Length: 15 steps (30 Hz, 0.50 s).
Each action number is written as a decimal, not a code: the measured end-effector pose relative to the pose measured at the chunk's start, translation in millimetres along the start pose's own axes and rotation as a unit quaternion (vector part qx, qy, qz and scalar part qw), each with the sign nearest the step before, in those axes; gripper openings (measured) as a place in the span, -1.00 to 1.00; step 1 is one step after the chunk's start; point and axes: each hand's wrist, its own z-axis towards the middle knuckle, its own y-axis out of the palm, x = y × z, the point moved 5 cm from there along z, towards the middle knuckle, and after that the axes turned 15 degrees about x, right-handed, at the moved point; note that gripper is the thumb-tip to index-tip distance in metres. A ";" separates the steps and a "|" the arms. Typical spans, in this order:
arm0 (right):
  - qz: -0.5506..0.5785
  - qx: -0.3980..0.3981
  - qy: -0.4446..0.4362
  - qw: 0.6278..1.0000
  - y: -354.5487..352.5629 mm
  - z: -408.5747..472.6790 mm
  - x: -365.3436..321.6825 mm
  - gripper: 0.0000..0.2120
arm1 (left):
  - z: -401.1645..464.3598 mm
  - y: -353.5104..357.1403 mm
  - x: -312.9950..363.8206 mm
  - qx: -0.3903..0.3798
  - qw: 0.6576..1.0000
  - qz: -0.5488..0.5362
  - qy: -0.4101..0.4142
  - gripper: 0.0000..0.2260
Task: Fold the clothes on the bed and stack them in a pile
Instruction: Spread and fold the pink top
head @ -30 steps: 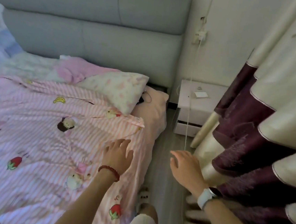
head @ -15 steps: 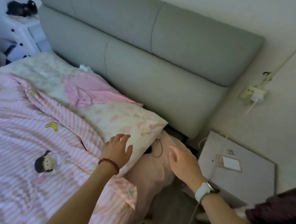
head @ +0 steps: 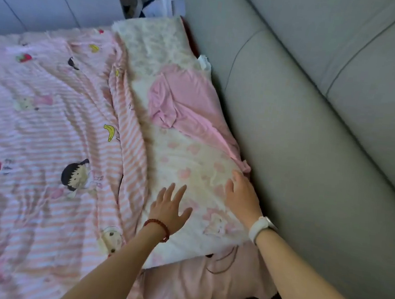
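Nothing folded, no pile yet: pink garment [head: 186, 105] lies crumpled on pillow [head: 190, 168] by headboard [head: 301, 135]; left hand [head: 170, 209], right hand [head: 241, 197] reach toward it, grips spread, empty.

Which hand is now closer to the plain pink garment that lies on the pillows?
The right hand: its fingertips reach near the lower corner of the pink garment, beside the headboard. The left hand lies spread over the near pillow, farther from it.
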 end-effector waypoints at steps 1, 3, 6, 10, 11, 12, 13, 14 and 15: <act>-0.002 0.008 -0.013 1.000 7.2 19.4 8.2 -0.69 | 5.1 16.4 0.5 -0.007 1.000 0.014 -0.026 -0.41; -0.032 -0.005 -0.014 0.999 25.2 55.6 29.2 -0.68 | 11.7 46.6 1.1 -0.031 0.997 0.029 -0.068 -0.39; -0.094 -0.029 -0.001 0.995 52.4 100.1 60.3 -0.61 | 10.9 80.9 -2.4 -0.036 0.994 0.031 -0.103 -0.36; -0.167 -0.094 0.001 0.981 84.0 133.7 81.1 -0.55 | 9.3 90.2 -9.2 0.001 0.994 0.036 -0.104 -0.37; -0.185 -0.104 -0.004 0.977 88.1 138.3 83.5 -0.59 | 9.0 89.7 -10.0 -0.002 0.994 0.032 -0.102 -0.37; -0.194 -0.101 -0.006 0.976 89.5 142.1 83.4 -0.64 | 8.6 87.3 -11.2 -0.008 0.995 0.028 -0.098 -0.38; -0.190 -0.083 -0.002 0.978 87.6 145.1 81.8 -0.68 | 8.4 84.2 -12.6 -0.014 0.995 0.023 -0.095 -0.38; -0.169 -0.056 0.009 0.984 83.6 145.6 78.4 -0.71 | 7.8 80.5 -14.3 -0.021 0.995 0.013 -0.094 -0.39; -0.132 -0.027 0.025 0.991 77.3 145.2 73.5 -0.72 | 9.5 75.6 -15.4 -0.027 0.995 -0.004 -0.094 -0.41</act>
